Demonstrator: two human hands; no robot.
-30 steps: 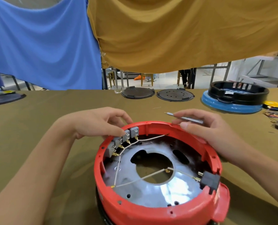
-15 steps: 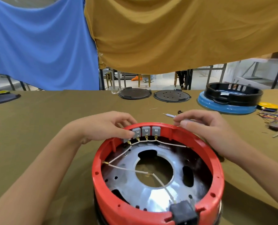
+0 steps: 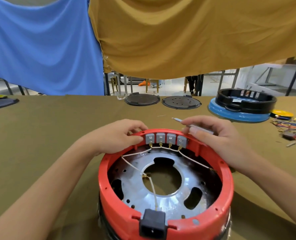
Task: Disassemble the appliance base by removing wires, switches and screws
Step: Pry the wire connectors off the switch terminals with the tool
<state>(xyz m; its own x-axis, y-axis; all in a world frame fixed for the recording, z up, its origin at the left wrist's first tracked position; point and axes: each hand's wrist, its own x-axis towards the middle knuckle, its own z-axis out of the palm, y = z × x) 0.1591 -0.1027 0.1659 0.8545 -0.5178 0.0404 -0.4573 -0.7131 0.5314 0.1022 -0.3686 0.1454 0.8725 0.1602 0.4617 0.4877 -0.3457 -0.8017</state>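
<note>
Now both hands [image 3: 119, 137] [image 3: 218, 139] curled on the red base [image 3: 227, 186] far rim (right gripping a screwdriver [image 3: 192, 125]).

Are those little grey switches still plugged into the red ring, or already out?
Still in: four grey switches sit side by side in the red ring, white wires attached beneath.

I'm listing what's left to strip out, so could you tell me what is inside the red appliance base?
Inside the red appliance base: four grey switches, white wires, a metal plate, a black socket. Beneath the plate is hidden.

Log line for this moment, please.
left hand: grips red base rim | right hand: holds screwdriver | four switches, wires: attached
</note>
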